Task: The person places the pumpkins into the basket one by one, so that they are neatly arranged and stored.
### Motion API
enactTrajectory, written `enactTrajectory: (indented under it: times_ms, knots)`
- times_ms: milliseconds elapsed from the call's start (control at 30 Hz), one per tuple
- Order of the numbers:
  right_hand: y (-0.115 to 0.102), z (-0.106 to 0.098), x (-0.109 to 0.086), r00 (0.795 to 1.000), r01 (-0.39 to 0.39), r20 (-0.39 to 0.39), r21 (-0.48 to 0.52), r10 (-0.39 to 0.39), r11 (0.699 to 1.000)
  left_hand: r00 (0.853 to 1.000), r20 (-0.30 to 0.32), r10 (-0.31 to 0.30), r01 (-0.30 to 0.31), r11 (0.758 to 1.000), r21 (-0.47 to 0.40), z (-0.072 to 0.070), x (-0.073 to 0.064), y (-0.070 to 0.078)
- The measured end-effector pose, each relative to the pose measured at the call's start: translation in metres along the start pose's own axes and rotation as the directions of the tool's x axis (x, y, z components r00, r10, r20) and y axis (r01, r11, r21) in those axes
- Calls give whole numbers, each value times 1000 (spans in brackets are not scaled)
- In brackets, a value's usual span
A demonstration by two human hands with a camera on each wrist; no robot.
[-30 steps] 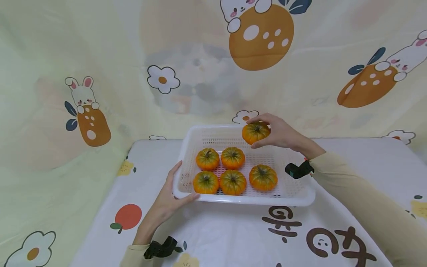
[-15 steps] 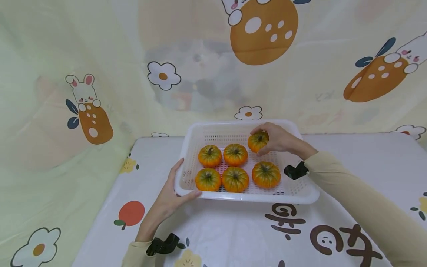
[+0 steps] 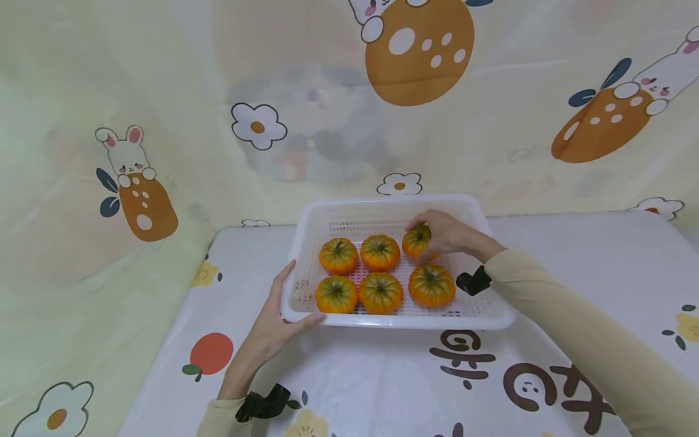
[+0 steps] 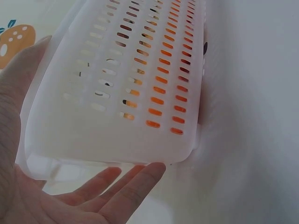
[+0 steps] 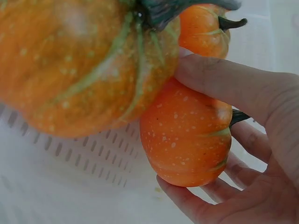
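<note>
A white perforated plastic basket (image 3: 393,323) holds several small orange-and-green pumpkins, such as the front-left one (image 3: 336,294). My left hand (image 3: 277,321) holds the basket's near left corner, thumb on the front rim. In the left wrist view, that hand's fingers (image 4: 133,191) run along the outside of the basket wall (image 4: 103,140). My right hand (image 3: 450,235) grips a pumpkin (image 3: 413,241) in the back row, low inside the basket. The right wrist view has this pumpkin (image 5: 187,135) between thumb and fingers, with a bigger-looking pumpkin (image 5: 79,70) close in front.
Beneath the basket lies a white tablecloth (image 3: 371,370) with printed fruit, flowers and dark lettering. A pale curtain (image 3: 180,73) printed with rabbits rises behind the table. Each wrist wears a black band, like the right one (image 3: 474,281).
My right hand has brought the pumpkin down from above the basket's back edge into the back row, beside the others. The left hand keeps its hold on the corner.
</note>
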State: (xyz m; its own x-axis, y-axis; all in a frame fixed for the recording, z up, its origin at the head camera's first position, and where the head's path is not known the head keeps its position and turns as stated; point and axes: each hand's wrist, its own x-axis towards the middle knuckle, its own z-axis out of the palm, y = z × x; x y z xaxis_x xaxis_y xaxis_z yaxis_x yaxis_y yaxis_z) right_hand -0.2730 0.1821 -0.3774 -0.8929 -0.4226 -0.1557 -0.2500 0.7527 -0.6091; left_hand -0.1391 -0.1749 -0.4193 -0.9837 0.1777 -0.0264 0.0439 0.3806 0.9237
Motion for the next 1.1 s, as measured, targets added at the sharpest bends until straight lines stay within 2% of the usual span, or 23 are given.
enactTrajectory:
  times_ms: [200,433,633,867,1100]
  knots:
    - [-2,5,4,999,-30,36,-36,31,999,1000,-4,2,-2,1000,13,-3,-3,0]
    - [-4,8,8,996,-78,48,-63,81,995,1000,2,4,-4,1000,22,-7,-1,1]
    - [-5,9,9,995,-68,62,-102,75,992,1000,1,9,-9,1000,14,-7,0,0]
    - [-6,11,11,993,-77,80,-92,85,993,1000,1,9,-9,1000,15,-7,-2,-1]
    - [-11,11,15,993,-62,99,-94,71,994,1000,-24,-13,14,1000,26,-9,-7,-1]
